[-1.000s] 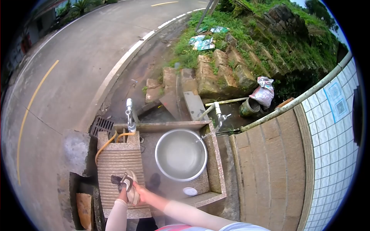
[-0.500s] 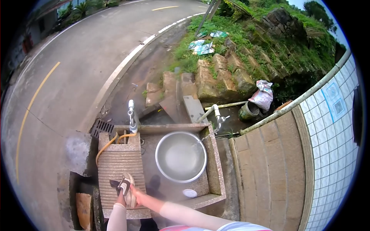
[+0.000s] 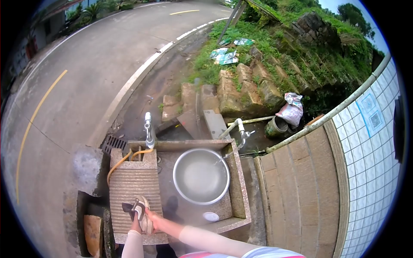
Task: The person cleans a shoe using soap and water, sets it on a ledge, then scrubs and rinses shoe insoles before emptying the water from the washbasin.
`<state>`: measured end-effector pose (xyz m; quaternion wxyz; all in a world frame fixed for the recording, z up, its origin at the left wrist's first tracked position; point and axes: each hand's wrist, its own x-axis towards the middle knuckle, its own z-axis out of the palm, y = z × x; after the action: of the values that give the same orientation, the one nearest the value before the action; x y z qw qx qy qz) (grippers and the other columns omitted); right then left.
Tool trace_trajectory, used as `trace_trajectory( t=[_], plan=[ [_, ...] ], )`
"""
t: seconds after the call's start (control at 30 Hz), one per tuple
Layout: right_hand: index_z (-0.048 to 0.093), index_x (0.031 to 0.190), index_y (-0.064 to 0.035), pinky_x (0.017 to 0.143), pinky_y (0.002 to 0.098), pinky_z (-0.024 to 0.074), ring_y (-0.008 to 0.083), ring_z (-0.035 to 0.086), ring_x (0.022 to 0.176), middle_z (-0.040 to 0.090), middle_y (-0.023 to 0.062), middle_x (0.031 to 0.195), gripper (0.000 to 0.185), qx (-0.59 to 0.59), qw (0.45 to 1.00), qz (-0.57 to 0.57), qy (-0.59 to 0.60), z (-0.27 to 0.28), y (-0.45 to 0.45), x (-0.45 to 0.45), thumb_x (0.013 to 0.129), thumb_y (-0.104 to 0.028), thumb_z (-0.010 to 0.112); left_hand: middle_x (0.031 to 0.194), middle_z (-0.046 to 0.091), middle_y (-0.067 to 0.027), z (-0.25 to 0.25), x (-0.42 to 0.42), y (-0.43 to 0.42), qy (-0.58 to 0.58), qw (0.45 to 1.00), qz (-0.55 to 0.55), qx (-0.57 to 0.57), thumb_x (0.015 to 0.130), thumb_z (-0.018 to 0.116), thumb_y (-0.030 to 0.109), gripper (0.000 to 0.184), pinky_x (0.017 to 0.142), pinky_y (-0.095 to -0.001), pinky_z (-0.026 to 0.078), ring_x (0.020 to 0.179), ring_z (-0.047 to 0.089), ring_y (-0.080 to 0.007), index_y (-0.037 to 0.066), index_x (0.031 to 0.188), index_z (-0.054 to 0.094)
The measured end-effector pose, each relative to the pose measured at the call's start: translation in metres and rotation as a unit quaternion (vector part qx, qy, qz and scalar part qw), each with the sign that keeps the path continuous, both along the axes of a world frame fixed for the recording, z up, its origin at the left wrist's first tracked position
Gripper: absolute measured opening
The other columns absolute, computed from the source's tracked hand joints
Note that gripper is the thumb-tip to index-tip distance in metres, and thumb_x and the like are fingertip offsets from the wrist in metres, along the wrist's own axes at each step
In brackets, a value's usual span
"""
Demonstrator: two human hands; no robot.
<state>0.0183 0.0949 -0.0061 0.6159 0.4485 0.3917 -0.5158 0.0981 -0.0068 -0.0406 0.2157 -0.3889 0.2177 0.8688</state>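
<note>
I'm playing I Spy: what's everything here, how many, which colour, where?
Sink: one, brown, middle
Basin: one, silver, in sink
Water: one stream, clear, entering basin
Oval thing: one, white, sink floor
Taps: two, whitish, behind sink
Washboard: one, brown, sink's left
Hose: one, orange, beside washboard
Grate: one, dark, behind washboard
Shoe: one, beige-brown, over washboard
Bucket: one, greenish, beyond sink
Sack: one, pinkish, beside bucket
Litter: several, green-white, top middle
Tiles: many, white, far right
Road: one, grey, left
Left hand: one, pale sleeve, at shoe
Right hand: one, pale sleeve, holding shoe
</note>
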Motion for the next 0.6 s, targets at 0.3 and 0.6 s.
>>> trace_trajectory(
  t=[0.3,0.6],
  plan=[
    [0.047,0.130,-0.0167,0.095,0.0635,0.0292,0.0323,0.048,0.118,0.054,0.0107,0.127,0.071,-0.050,0.998,0.024,-0.006,-0.024,0.001,0.008,0.087,-0.070,0.026,0.138,0.034,-0.0001,0.006,0.002,-0.002,-0.001,0.999,0.008,-0.043,0.093,0.048,0.041,0.056,0.104,-0.0302,0.028,0.128,0.029,-0.0180,0.013,0.139,0.033],
    [0.041,0.135,-0.0184,0.088,0.0667,0.0319,0.0404,0.046,0.117,0.049,0.0145,0.131,0.077,-0.043,0.997,-0.004,0.057,-0.116,-0.007,0.048,0.083,-0.075,0.027,0.132,0.037,-0.0003,-0.005,0.003,0.006,-0.005,0.999,0.016,-0.042,0.093,0.049,0.040,0.052,0.100,-0.0299,0.032,0.122,0.033,-0.0174,0.012,0.135,0.036]
  ],
)
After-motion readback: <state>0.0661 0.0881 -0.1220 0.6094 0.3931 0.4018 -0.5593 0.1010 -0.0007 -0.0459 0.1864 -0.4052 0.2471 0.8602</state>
